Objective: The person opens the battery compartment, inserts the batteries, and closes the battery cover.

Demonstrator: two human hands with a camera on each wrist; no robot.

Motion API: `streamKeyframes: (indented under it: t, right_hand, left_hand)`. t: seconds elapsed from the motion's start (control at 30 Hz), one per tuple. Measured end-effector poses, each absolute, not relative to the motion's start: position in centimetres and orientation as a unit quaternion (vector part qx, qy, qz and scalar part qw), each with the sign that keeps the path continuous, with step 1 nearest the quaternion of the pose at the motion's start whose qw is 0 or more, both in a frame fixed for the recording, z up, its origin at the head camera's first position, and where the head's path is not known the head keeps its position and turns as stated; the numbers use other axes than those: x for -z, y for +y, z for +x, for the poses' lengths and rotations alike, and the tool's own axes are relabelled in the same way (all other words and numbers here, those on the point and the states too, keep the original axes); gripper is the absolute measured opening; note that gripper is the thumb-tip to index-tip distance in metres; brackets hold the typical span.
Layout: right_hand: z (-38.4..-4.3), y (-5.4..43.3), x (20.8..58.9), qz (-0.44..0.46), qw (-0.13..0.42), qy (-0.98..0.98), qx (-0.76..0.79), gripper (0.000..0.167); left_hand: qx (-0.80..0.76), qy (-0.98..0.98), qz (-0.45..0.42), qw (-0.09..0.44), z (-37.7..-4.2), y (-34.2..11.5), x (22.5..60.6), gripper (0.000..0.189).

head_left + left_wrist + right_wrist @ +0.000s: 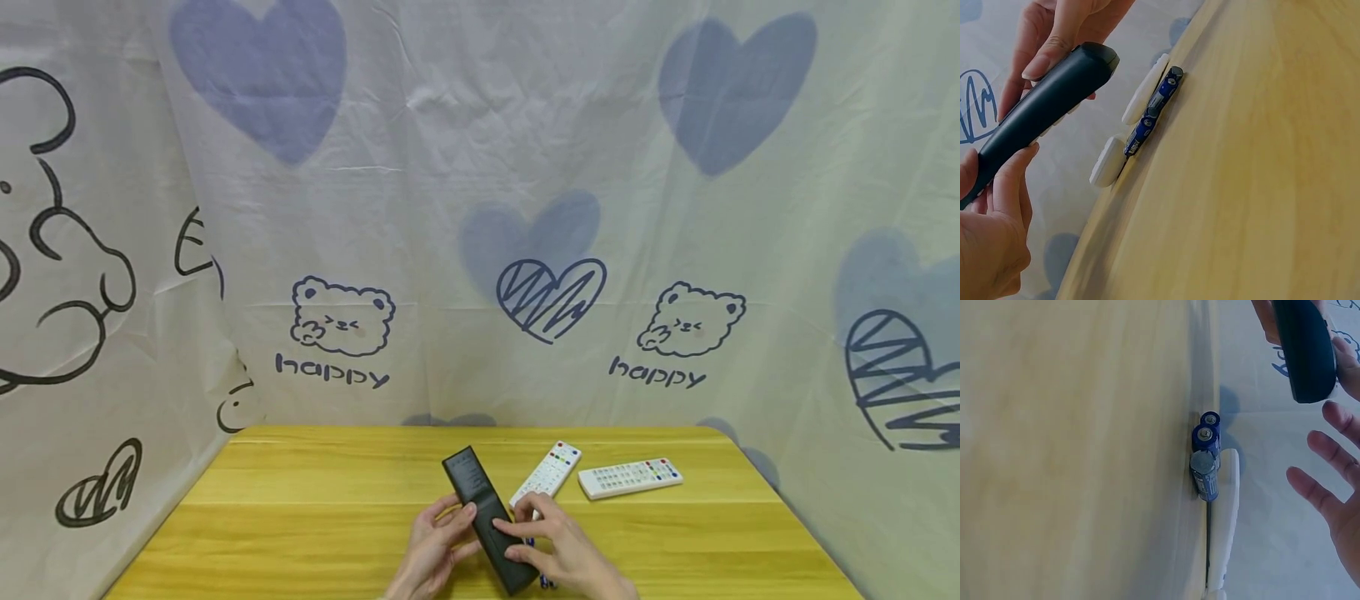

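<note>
A black remote control (491, 521) is held over the table with its plain back facing up, tilted in the head view. My left hand (433, 542) grips it along its left side, thumb on the edge. My right hand (558, 542) is at its lower right part, thumb and a finger against the back; its other fingers are off to the side in the right wrist view. Blue AA-type batteries (1205, 437) lie on the table beyond the remote, partly hidden by the hands in the head view.
One white remote control (551, 471) lies slanted just behind my right hand, partly covered by it. Another white remote control (630, 478) lies to its right. The wooden table (300, 517) ends at a printed cloth (450, 358) hanging behind it.
</note>
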State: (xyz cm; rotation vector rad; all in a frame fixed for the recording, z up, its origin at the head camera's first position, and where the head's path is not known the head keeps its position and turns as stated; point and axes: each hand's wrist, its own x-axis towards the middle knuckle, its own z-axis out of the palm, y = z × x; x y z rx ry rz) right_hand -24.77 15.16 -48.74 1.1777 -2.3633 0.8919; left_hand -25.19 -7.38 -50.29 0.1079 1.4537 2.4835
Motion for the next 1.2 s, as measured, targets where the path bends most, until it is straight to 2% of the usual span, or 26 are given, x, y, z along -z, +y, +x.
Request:
streamKeyframes:
  t: [0.23, 0.77, 0.87, 1.07, 1.2]
  right_hand:
    - [-24.61, 15.07, 48.37, 0.417, 0.244, -0.849, -0.213, 0.032]
    - [-24.27, 14.73, 48.02, 0.399, 0.249, -0.864, -0.180, 0.031]
    - [-24.21, 14.85, 48.12, 0.391, 0.239, -0.864, -0.207, 0.031]
    - [-24.07, 15.06, 48.43, 0.369, 0.177, -0.848, -0.337, 0.031]
    - [-24.14, 15.16, 48.82, 0.348, 0.177, -0.825, -0.409, 0.026]
  left_hand:
    - [-0.860, 0.492, 0.044, 0.127, -25.23, -7.35, 50.43, 0.067]
    - [-0.854, 0.502, 0.028, 0.131, -25.26, -7.36, 50.32, 0.077]
    - [-0.851, 0.506, 0.029, 0.135, -25.22, -7.36, 50.19, 0.078]
    - [-0.848, 0.508, 0.042, 0.146, -25.08, -7.43, 50.02, 0.073]
    - [-0.850, 0.502, 0.055, 0.153, -25.01, -7.61, 50.05, 0.069]
